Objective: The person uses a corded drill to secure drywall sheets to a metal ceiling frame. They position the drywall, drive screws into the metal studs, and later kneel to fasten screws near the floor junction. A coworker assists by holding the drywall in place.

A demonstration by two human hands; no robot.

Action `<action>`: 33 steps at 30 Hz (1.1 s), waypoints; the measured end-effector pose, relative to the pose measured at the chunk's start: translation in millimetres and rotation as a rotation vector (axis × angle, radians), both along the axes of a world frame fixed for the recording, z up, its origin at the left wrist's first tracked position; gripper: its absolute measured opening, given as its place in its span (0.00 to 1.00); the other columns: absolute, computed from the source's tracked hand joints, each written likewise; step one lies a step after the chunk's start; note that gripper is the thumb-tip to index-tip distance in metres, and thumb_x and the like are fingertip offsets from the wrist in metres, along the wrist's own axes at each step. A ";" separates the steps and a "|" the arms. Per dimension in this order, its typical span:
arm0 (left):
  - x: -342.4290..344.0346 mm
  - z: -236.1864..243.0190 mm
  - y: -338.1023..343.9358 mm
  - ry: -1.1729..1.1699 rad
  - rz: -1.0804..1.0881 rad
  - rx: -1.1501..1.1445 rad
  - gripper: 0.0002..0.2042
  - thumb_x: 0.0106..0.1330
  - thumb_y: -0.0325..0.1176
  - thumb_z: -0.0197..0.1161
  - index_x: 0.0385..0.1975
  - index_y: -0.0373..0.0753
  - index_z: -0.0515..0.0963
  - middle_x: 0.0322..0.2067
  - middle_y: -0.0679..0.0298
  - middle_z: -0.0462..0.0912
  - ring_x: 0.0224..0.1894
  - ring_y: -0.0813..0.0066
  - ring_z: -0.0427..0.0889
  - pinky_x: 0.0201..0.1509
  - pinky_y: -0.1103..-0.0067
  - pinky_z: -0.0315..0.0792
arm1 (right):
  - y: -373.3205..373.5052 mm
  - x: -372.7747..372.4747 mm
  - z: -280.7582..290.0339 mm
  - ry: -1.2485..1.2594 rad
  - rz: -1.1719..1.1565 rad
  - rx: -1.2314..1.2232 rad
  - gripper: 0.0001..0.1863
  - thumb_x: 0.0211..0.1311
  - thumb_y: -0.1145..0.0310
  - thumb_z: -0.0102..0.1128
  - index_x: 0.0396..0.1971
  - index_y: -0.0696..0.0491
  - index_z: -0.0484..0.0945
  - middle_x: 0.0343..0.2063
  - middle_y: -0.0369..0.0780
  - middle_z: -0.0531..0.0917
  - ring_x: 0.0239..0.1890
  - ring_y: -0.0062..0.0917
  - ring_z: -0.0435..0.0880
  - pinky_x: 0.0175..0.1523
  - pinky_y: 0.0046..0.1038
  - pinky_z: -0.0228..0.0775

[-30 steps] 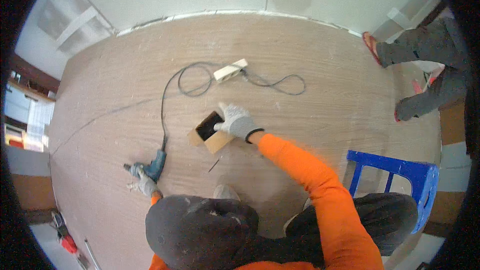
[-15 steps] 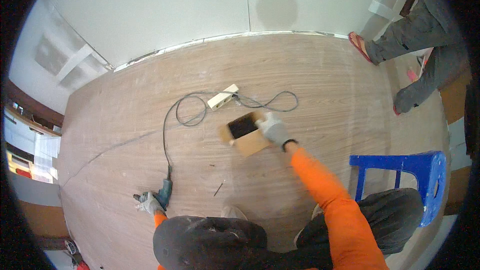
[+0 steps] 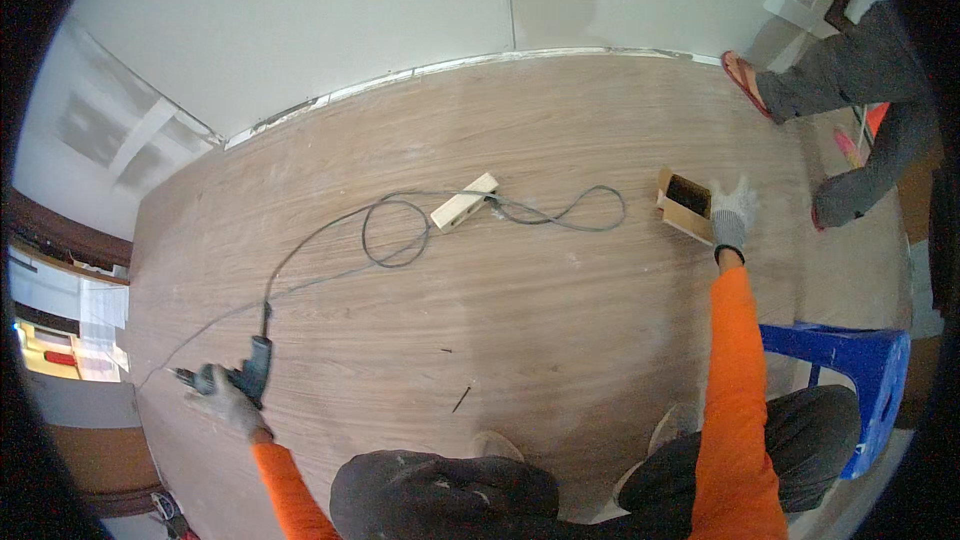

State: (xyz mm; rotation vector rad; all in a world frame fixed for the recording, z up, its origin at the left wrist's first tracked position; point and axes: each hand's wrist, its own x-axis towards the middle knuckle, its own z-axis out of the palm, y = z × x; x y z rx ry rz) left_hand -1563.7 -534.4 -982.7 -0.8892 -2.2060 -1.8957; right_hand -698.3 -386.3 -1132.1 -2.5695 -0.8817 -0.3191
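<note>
My gloved left hand (image 3: 228, 408) is closed round a dark green corded power drill (image 3: 256, 370), its chuck pointing left, low over the floor at the left. Far to the right, my gloved right hand (image 3: 734, 212) is at the right side of a small open cardboard box (image 3: 686, 227). Its fingers look stretched out and apart, though whether they still touch the box is hard to tell. Dark contents fill the box; single pieces cannot be made out. A dark screw (image 3: 461, 399) and a smaller dark piece (image 3: 447, 350) lie on the floor before my feet.
A cream power strip (image 3: 465, 202) lies mid-floor with a looped grey cable (image 3: 365, 230) running to the drill. A blue plastic stool (image 3: 850, 355) stands by my right knee. Another person's legs (image 3: 850, 85), in sandals, are at the far right. A pale wall (image 3: 350, 20) closes the far side.
My right hand has carried the box to the right, away from the power strip, and its fingers have spread. My left hand has moved the drill left and slightly forward.
</note>
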 end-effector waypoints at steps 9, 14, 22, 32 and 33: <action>-14.7 144.5 115.2 0.425 0.082 -0.221 0.54 0.62 0.45 0.78 0.78 0.24 0.48 0.73 0.38 0.63 0.72 0.50 0.69 0.73 0.62 0.69 | 104.2 -273.8 -42.3 0.580 0.754 -0.289 0.48 0.63 0.46 0.70 0.77 0.53 0.61 0.70 0.55 0.72 0.71 0.50 0.72 0.73 0.46 0.66; -23.1 197.3 89.9 0.478 0.056 -0.143 0.52 0.63 0.40 0.76 0.81 0.32 0.47 0.76 0.45 0.59 0.73 0.53 0.69 0.75 0.63 0.67 | 110.6 -428.6 -75.3 0.600 0.562 -0.024 0.42 0.64 0.56 0.67 0.76 0.52 0.63 0.66 0.58 0.74 0.68 0.55 0.74 0.71 0.48 0.66; 42.7 259.0 107.1 0.476 -0.098 -0.005 0.54 0.61 0.29 0.77 0.82 0.39 0.44 0.63 0.44 0.74 0.47 0.59 0.84 0.48 0.66 0.85 | 189.1 -468.8 -38.8 0.833 1.431 -0.348 0.31 0.62 0.47 0.68 0.60 0.51 0.82 0.59 0.52 0.84 0.62 0.48 0.82 0.65 0.46 0.73; 166.0 305.7 178.5 0.809 -0.029 -0.044 0.53 0.58 0.25 0.76 0.81 0.41 0.48 0.75 0.44 0.61 0.72 0.51 0.70 0.76 0.62 0.67 | 402.8 -145.2 217.5 0.121 1.039 -0.386 0.22 0.67 0.57 0.60 0.53 0.56 0.86 0.55 0.53 0.86 0.58 0.50 0.85 0.62 0.48 0.76; 172.5 304.1 186.5 0.866 -0.027 -0.015 0.53 0.57 0.24 0.76 0.82 0.42 0.48 0.76 0.44 0.61 0.75 0.52 0.67 0.78 0.63 0.64 | 401.5 -124.6 213.5 0.199 1.081 -0.290 0.24 0.67 0.56 0.60 0.55 0.56 0.85 0.56 0.53 0.85 0.60 0.49 0.84 0.63 0.48 0.75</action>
